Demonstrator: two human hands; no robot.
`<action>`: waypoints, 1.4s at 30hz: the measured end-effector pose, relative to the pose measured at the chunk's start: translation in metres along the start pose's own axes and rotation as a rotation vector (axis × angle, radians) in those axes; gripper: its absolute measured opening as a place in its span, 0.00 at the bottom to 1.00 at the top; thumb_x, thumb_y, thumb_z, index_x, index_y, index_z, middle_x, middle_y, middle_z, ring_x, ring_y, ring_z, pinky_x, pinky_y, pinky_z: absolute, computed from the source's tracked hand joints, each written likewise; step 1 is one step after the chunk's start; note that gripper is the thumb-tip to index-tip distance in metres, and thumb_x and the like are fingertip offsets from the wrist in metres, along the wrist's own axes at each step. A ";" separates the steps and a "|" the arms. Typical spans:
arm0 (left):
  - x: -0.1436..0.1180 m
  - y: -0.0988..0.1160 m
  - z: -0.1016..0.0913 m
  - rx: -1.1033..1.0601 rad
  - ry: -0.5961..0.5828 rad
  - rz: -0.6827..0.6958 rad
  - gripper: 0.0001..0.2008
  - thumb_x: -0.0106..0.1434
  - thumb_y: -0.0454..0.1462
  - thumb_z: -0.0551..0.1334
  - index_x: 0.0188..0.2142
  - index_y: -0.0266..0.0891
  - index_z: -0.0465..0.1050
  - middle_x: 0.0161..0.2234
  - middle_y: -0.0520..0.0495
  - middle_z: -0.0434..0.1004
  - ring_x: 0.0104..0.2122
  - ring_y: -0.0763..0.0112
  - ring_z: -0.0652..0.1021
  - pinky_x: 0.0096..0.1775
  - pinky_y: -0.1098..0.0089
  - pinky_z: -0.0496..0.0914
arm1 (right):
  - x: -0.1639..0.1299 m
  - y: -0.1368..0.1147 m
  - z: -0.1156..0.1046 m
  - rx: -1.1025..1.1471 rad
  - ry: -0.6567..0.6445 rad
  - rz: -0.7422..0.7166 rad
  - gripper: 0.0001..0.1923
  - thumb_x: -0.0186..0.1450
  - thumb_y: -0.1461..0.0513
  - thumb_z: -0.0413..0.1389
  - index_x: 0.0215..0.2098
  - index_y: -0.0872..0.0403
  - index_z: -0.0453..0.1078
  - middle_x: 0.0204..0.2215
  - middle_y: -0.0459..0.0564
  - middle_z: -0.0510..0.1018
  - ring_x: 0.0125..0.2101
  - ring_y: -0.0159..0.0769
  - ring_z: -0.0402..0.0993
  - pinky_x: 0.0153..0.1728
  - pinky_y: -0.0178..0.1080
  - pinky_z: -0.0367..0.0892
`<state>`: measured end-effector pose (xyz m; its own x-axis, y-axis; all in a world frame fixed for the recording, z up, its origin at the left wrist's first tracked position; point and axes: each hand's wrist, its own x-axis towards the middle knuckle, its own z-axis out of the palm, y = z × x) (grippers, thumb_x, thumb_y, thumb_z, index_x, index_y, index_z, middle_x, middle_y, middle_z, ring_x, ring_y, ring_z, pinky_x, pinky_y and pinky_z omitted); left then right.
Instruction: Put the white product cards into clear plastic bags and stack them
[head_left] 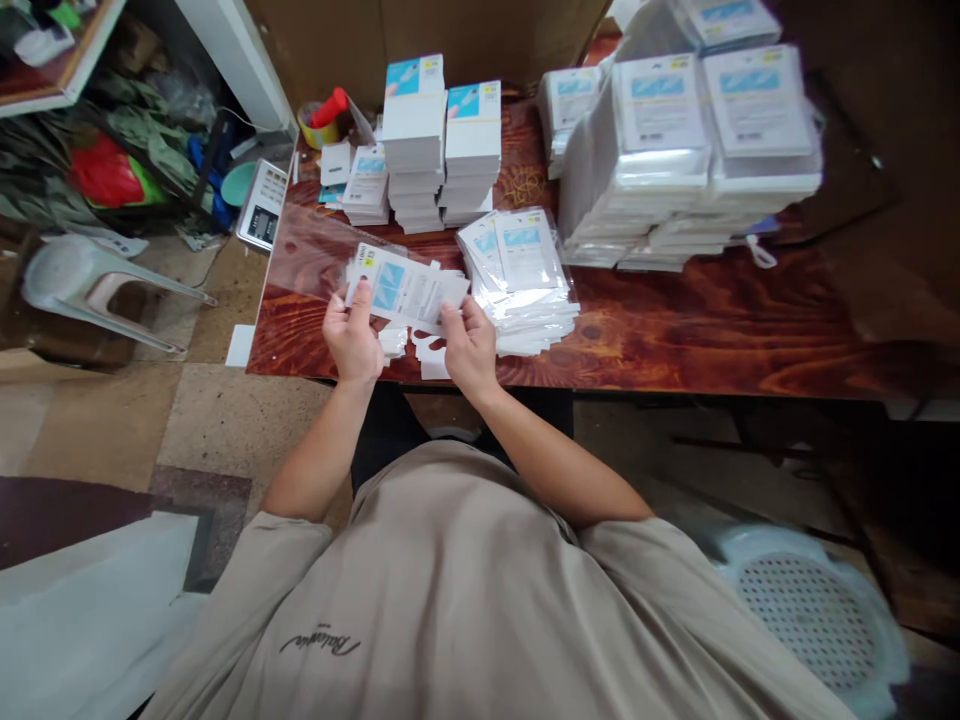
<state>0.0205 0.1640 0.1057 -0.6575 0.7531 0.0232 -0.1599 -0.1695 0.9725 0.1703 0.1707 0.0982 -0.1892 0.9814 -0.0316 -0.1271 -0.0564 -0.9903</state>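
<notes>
Beige shirt (480, 600) fills the near edge; beyond it both forearms reach to the table (675, 320); at far left a scale (262, 205) hangs partly over the table's corner and could be knocked off by an elbow; the left hand (351, 335) is closed on the left end of a fanned sheaf of cards (409, 288), thumb on top; the right hand (469, 345) pinches its right end; loose cards (431, 350) lie beneath, so a slack grip could spill the fan among them; just right, the slippery sleeved pile (521, 275) could slide; tall wrapped stacks (697, 150) are seen leaning and might topple.
</notes>
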 end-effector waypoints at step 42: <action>0.089 0.028 -0.066 1.378 -0.304 -0.012 0.11 0.58 0.45 0.69 0.28 0.39 0.79 0.27 0.42 0.80 0.29 0.59 0.79 0.36 0.63 0.69 | -0.010 -0.015 -0.031 -1.474 -0.863 -0.530 0.11 0.71 0.63 0.55 0.45 0.63 0.76 0.48 0.64 0.78 0.51 0.53 0.73 0.42 0.44 0.67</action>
<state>-0.0918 0.1843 0.1198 -0.4504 0.8860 -0.1103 0.7904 0.4531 0.4123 0.2046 0.1679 0.1088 -0.8879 0.4472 -0.1078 0.4597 0.8704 -0.1762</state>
